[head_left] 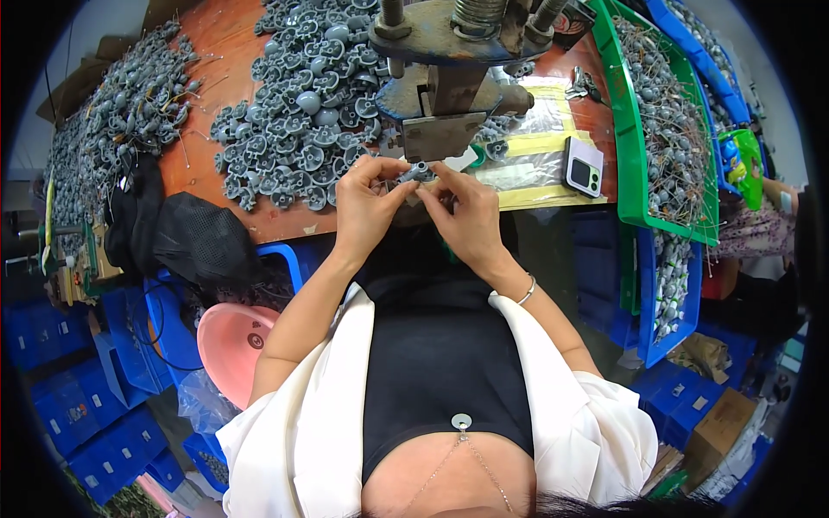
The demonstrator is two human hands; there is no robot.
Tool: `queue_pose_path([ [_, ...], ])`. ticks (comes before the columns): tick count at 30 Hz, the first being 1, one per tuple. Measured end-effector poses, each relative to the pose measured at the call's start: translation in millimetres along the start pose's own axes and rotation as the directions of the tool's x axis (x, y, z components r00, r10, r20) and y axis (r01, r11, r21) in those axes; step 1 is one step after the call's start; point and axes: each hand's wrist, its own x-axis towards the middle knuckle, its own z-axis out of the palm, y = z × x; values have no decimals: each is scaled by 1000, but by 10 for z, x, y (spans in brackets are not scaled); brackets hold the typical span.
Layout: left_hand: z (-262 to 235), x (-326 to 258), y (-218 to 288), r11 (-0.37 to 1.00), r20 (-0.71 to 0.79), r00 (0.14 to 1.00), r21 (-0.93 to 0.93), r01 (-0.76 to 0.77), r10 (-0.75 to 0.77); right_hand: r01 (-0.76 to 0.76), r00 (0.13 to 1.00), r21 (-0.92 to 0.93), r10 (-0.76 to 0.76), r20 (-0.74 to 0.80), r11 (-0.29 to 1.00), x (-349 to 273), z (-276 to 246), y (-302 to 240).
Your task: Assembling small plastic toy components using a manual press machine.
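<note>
Both hands meet at the table's near edge, just below the metal head of a bench press (pixel 443 129). Pinched between the fingertips is a small grey plastic part (pixel 416 172). My left hand (pixel 367 194) grips it from the left, thumb and fingers pressed together. From the right, my right hand (pixel 466 207) closes on the same part with thumb and forefinger. The fingers cover much of it, so its exact kind is hard to make out. A big heap of grey plastic cap pieces (pixel 302 112) lies beyond my left hand.
Wired grey parts pile up on the orange table (pixel 211 78) at far left. A green tray (pixel 635 164) of wired parts stands at right, near a phone (pixel 584 167) and keys (pixel 585 85). A black mesh bag (pixel 203 237) and pink basin (pixel 233 350) sit lower left.
</note>
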Motion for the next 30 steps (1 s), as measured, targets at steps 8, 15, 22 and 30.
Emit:
queue_pose_path([
  [8,33,-2,19,999,9,999,-17,-38,38,8,1000,-76,-9,-20,997,0,-5,10],
  [15,-24,108,88,976,96,984,143,-165,152,-19,997,-150,31,74,989,55,-196,-78],
  [22,46,9,106,963,20,988,221,-156,156,-169,976,283,200,-84,944,689,-614,138],
  [30,111,-7,52,968,-43,988,210,-137,149,-38,995,586,-24,98,809,1720,-856,-443],
])
